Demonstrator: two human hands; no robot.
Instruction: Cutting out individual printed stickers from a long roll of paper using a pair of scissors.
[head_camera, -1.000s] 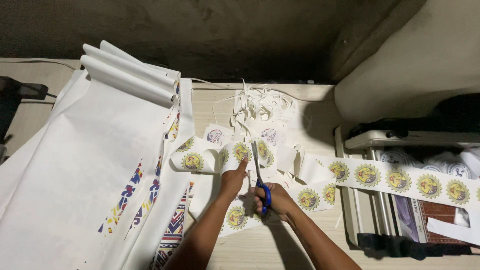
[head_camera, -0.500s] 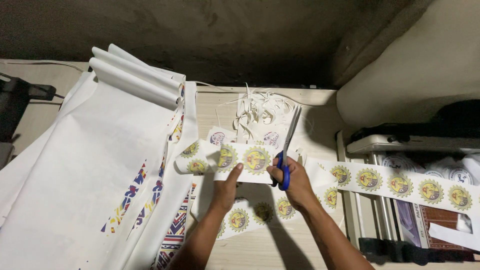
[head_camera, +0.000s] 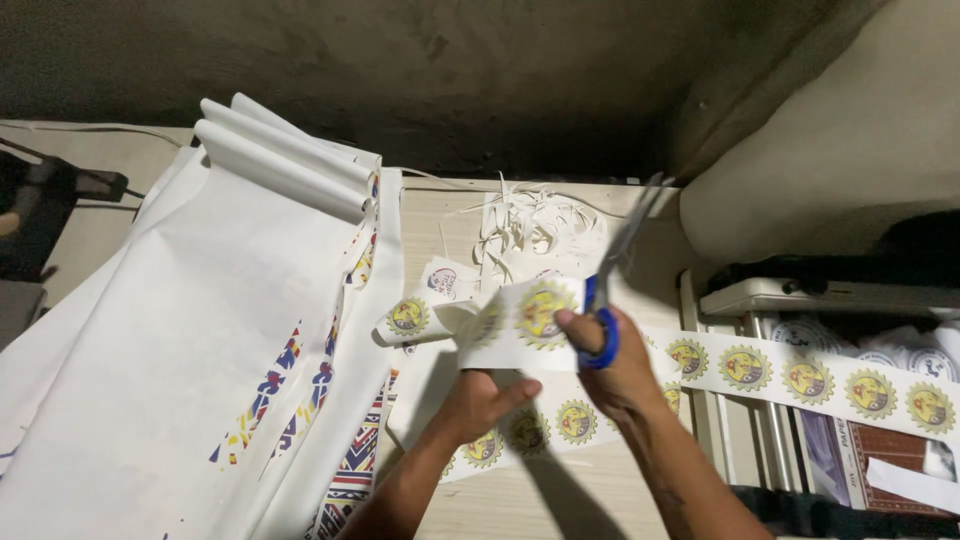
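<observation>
Both hands work close together over the wooden tabletop (head_camera: 640, 235). Nearest the camera, the left hand (head_camera: 478, 402) comes up from below with fingers spread loosely and the thumb pointing right; it supports the underside of a long white sticker strip (head_camera: 520, 325) printed with round yellow-and-green emblems, though whether it pinches the paper or only props it cannot be told. Just beside it, the right hand (head_camera: 612, 372) is closed through the blue handle loops of a pair of scissors (head_camera: 612, 290), thumb in the upper loop; the blades point up and away to the right, blurred, so their opening cannot be made out. The handles sit against the raised part of the strip, next to one emblem.

That strip runs right from the hands, across the table edge and over a grey metal tray (head_camera: 800, 300) with dark printed packets (head_camera: 870, 450) under it. A second sheet of the same emblems (head_camera: 560, 425) lies flat on the table beneath the wrists. Left of the hands, wide white paper sheets (head_camera: 150, 350) with bands of coloured geometric print along one edge drape over the table, their far ends curled into loose rolls (head_camera: 290, 165). Beyond the scissors sits a tangled heap of thin white paper trimmings (head_camera: 530, 225). Farthest off are a dark rough wall (head_camera: 450, 70) and, at right, a pale curved surface (head_camera: 830, 160).
</observation>
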